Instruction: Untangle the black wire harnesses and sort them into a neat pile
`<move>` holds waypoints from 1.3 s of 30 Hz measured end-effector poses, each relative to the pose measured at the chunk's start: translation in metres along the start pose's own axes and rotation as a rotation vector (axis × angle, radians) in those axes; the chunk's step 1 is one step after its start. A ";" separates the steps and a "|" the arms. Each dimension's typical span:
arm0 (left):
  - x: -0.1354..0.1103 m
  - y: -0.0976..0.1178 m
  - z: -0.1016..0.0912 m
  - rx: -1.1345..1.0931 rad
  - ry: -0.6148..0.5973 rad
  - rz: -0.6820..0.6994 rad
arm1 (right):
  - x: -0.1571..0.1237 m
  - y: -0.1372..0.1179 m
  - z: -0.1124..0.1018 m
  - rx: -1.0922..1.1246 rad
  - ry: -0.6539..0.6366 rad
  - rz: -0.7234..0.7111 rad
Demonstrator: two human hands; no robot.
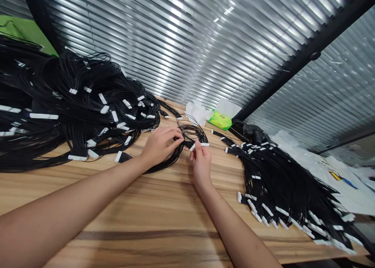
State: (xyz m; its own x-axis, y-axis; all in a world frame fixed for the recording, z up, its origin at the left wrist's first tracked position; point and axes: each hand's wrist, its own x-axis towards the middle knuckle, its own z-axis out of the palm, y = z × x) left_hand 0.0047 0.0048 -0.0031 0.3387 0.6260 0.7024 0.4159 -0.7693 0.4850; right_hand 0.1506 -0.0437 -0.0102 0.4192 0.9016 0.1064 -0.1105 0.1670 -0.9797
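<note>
A coiled black wire harness (193, 132) lies on the wooden table in front of me. With bent fingers, my left hand (164, 143) pinches the harness's black wires at the left side of the coil. My right hand (201, 158) holds a white connector (202, 144) of this harness between thumb and fingers at the coil's near edge. Another white connector (118, 156) on black wires rests left of my left wrist. Part of the coil is hidden behind my fingers.
A big heap of black wire harnesses (88, 96) with white connectors fills the left. A second pile (281, 174) spreads along the right. Behind the coil are crumpled white tissue (197, 111) and a green tissue pack (220, 120). Yellow-and-blue-handled pliers (341, 178) lie far right.
</note>
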 end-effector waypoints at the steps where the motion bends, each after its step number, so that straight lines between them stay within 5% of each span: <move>1: 0.000 0.001 0.000 -0.002 0.011 -0.030 | 0.000 -0.001 0.000 -0.010 -0.003 -0.007; 7: -0.001 -0.002 0.002 -0.011 0.069 -0.240 | -0.006 -0.004 0.002 -0.094 -0.066 -0.068; 23: 0.000 -0.001 0.000 0.006 0.187 -0.291 | -0.009 -0.002 -0.001 -0.233 -0.145 -0.110; 28: -0.001 0.002 -0.003 -0.009 0.309 -0.206 | -0.008 -0.001 -0.001 -0.251 -0.155 -0.113; 32: -0.004 0.003 -0.003 -0.047 0.290 -0.060 | -0.006 -0.001 -0.001 -0.242 -0.153 -0.113; 39: -0.002 0.002 -0.002 -0.114 0.322 -0.079 | -0.003 0.000 0.000 -0.182 -0.143 -0.082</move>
State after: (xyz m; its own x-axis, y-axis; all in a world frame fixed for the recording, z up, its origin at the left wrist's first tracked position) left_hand 0.0028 0.0012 -0.0024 0.0176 0.6259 0.7797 0.3269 -0.7406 0.5871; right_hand 0.1495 -0.0470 -0.0105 0.2869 0.9375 0.1969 0.0880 0.1789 -0.9799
